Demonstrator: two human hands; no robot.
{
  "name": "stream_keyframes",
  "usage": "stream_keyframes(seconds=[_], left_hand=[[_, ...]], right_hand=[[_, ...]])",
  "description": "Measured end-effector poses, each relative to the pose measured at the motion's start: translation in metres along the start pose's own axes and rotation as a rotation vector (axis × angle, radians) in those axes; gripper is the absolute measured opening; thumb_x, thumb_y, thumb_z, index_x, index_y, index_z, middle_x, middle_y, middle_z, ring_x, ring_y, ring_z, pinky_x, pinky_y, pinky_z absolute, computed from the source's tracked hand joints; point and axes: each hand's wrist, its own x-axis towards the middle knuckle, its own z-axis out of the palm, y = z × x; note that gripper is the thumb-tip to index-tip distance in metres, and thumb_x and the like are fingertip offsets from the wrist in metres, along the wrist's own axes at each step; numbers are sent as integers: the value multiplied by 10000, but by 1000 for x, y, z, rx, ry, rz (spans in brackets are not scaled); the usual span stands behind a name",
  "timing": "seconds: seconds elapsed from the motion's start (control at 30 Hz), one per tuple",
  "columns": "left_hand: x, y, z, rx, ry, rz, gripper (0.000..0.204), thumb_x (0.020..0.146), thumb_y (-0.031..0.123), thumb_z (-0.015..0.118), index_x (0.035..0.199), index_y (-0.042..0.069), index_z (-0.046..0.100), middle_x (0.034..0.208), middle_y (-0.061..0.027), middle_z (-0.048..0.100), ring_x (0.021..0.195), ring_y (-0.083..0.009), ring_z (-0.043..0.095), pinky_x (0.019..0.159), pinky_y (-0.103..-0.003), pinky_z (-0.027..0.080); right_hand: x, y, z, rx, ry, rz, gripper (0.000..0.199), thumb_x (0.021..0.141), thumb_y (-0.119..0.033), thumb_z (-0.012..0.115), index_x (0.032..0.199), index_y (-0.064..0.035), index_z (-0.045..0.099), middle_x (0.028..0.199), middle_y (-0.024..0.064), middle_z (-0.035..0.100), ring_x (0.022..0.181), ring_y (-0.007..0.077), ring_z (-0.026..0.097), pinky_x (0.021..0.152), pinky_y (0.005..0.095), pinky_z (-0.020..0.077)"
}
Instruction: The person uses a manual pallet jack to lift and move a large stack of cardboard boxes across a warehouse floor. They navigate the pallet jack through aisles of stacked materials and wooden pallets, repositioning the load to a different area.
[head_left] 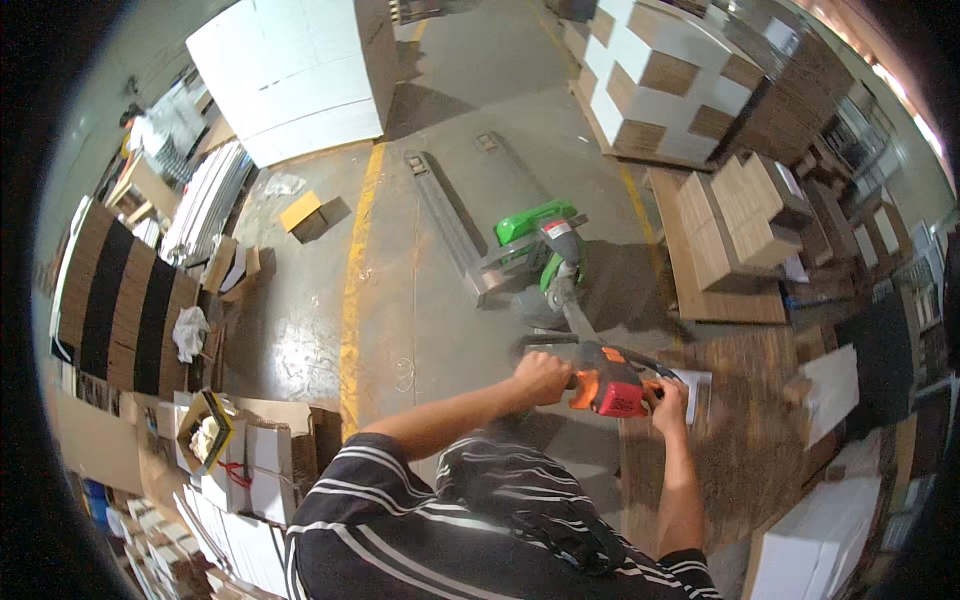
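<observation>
An electric pallet truck stands on the grey floor before me, its green body [528, 222] near the middle and its bare metal forks [447, 222] pointing away. Its tiller arm slopes back to an orange, red and black control head [615, 383] at my waist. My left hand [545, 378] is closed round the grip on the left of that head. On the other side, my right hand [668, 405] has its fingers wrapped round the right grip. Part of each grip is hidden under the fingers.
White stacked cartons [290, 85] stand far left, a white-and-brown stack [665, 85] far right. Brown cartons [740, 225] sit on a pallet at right, above a wood-grained stack [745, 370]. A yellow floor line [354, 300] and small open box [302, 214] lie left. A person [160, 140] is far left.
</observation>
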Motion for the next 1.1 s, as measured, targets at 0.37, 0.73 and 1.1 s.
stream_keyframes(seconds=[0.37, 0.73, 1.1], left_hand=[[234, -111, -97, -385, -209, 160, 314, 709, 208, 665, 1003, 99, 671, 874, -187, 703, 868, -409, 674, 752, -508, 540], [397, -224, -272, -360, -179, -58, 358, 705, 174, 653, 1061, 159, 682, 932, -182, 696, 904, -393, 672, 749, -497, 547], [525, -338, -310, -425, -208, -67, 307, 761, 245, 650, 1042, 126, 679, 878, -215, 691, 836, -424, 668, 747, -520, 538]], right_hand=[[280, 60, -21, 45, 244, -387, 183, 812, -95, 755, 933, 9, 663, 857, 159, 648, 824, 338, 609, 741, 421, 471], [582, -38, -112, -139, -220, -163, 711, 884, -694, 526, 771, -20, 719, 615, 219, 577, 617, 386, 640, 568, 469, 445], [771, -72, -108, 6, -373, -190, 727, 863, -707, 541, 767, -6, 709, 626, 227, 587, 642, 409, 637, 575, 462, 461]])
